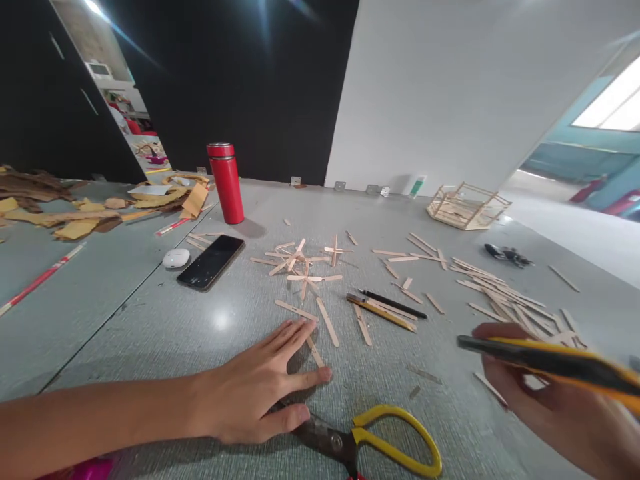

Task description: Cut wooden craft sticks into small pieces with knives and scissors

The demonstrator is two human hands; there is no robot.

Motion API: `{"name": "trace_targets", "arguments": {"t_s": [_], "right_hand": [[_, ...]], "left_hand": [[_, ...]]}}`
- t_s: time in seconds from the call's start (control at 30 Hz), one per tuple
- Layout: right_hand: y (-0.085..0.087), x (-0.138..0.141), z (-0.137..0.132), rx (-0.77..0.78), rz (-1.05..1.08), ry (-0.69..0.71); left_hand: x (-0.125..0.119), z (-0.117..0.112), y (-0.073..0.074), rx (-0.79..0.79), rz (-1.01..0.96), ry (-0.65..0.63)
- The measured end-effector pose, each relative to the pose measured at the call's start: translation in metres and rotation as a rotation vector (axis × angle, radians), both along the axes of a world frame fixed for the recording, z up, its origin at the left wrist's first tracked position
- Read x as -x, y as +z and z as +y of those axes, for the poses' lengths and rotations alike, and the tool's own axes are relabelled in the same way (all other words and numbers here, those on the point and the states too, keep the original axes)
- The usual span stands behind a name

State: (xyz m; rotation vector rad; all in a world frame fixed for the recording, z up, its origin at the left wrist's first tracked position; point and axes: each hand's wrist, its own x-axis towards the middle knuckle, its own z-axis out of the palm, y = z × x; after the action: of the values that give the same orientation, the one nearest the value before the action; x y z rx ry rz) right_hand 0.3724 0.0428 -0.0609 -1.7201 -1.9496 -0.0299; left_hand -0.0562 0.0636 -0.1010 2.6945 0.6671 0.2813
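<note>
Spreading a left hand (263,383) over a thin wooden stick (315,352)

Its fingers are wide apart on the bench (200,340), the stick running between two fingertips, the thumb over the blades of yellow-handled scissors (340,441). Across from it, the right hand (555,410) has its fingers wrapped round a blurred black-and-yellow tool (555,360), near a pile of loose sticks (505,293). Crossed stick pieces (304,279) sit just beyond the left hand.

- left hand (265,377): bare, slim fingers, short nails
- left forearm (110,408): bare, slim, smooth from wrist to edge of view
- right hand (575,423): bare; blurred, finer detail such as nails unreadable
</note>
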Motion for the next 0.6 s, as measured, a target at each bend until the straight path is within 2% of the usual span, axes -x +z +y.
{"name": "trace_targets", "arguments": {"t_s": [0.1,0.17,0.23,0.33,0.47,0.6], "right_hand": [[0.008,0.075,0.002,0.140,0.398,0.246],[0.007,0.115,0.008,0.371,0.646,0.333],[0.000,0.143,0.017,0.555,0.828,0.389],[-0.013,0.167,0.030,0.682,0.887,0.449],[-0.026,0.179,0.040,0.623,0.802,0.433],[-0.026,0.189,0.044,0.625,0.797,0.401]], "left_hand": [[-0.001,0.000,0.002,0.008,0.010,0.006],[-0.001,0.000,0.002,0.019,0.011,0.013],[-0.001,0.001,0.003,0.025,0.008,0.017],[-0.001,0.001,0.002,0.029,0.005,0.025],[0.000,0.001,0.002,0.044,-0.021,0.082],[0.000,0.002,0.001,0.052,-0.022,0.077]]}}
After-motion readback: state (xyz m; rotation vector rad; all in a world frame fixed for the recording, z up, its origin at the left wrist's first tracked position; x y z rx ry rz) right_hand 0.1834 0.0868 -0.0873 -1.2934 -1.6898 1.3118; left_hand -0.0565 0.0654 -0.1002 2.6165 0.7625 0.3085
